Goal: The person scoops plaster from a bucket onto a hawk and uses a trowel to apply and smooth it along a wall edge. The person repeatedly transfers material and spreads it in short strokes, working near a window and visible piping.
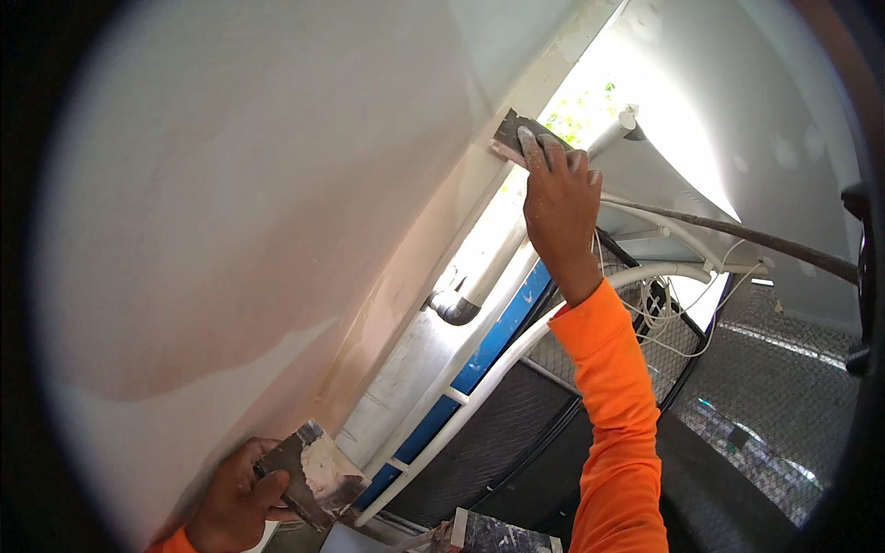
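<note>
As seen in the head view, observed a left hand (232, 498) and a right hand (564, 212) well apart, clamped on separate tools. Found at lower left, in the left grip: a dark flat plate (293, 459) bearing pale paste (324, 475). Found higher up, in the right grip, at the slanting edge (438, 221) of a pale wall (277, 175): a dark flat blade (510, 132); cannot tell how firmly pressed. Noted beyond the edge: a blue beam (502, 332), a white pipe rail (498, 371) and looped white cable (654, 322).

Coiled white cable (656, 320) by a curved white tube (638, 273); green patch (570, 118), perhaps foliage.
</note>
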